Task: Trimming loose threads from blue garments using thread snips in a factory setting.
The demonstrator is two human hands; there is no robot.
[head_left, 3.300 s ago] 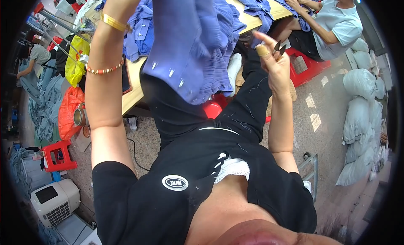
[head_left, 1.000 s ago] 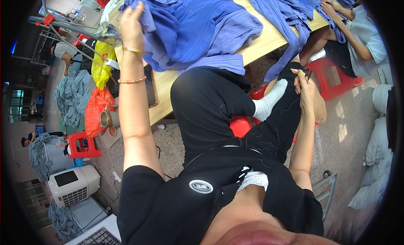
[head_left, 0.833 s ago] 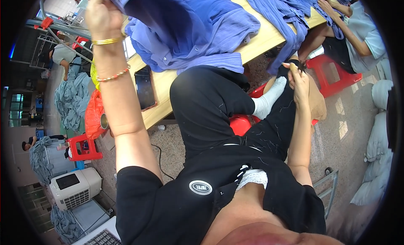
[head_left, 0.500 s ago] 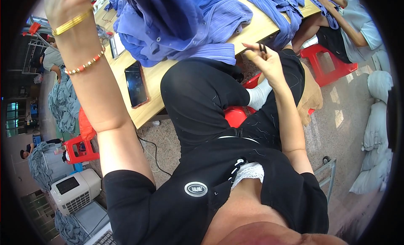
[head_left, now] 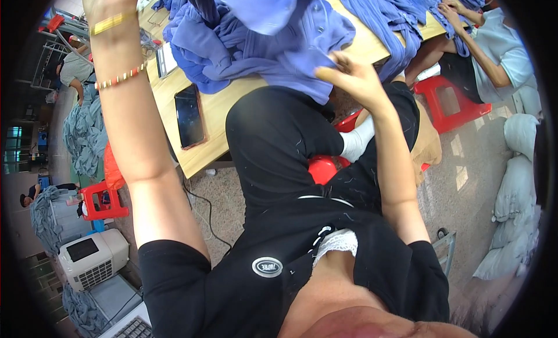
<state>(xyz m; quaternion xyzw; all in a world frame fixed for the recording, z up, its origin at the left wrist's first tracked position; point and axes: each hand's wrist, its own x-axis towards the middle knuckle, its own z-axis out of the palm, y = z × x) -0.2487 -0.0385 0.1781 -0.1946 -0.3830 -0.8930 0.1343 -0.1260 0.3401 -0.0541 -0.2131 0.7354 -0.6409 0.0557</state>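
Note:
A blue-violet buttoned garment (head_left: 256, 9) is lifted and spread above a heap of the same cloth on the wooden table. My left hand (head_left: 110, 2) reaches to the upper left, wearing a yellow bangle; its fingers lie beyond the picture's edge, so their grip is hidden. My right hand (head_left: 354, 82) is at the garment's lower right edge, fingers curled, a yellowish cover on the thumb tip. Motion blurs the cloth beside it, and whatever is between the fingers cannot be made out.
A phone (head_left: 190, 116) lies on the wooden table (head_left: 218, 120) near its front edge. More blue-violet garments (head_left: 386, 24) stretch right toward a seated co-worker (head_left: 494, 59) handling cloth. A red stool (head_left: 450, 105) and white sacks (head_left: 517, 181) are at right; a white cooler-like box (head_left: 93, 259) stands lower left.
My right hand has moved up and left to the cloth; the dark loops seen at its fingers before no longer show clearly. The garment has swung right and spread out. My left hand has shifted slightly right.

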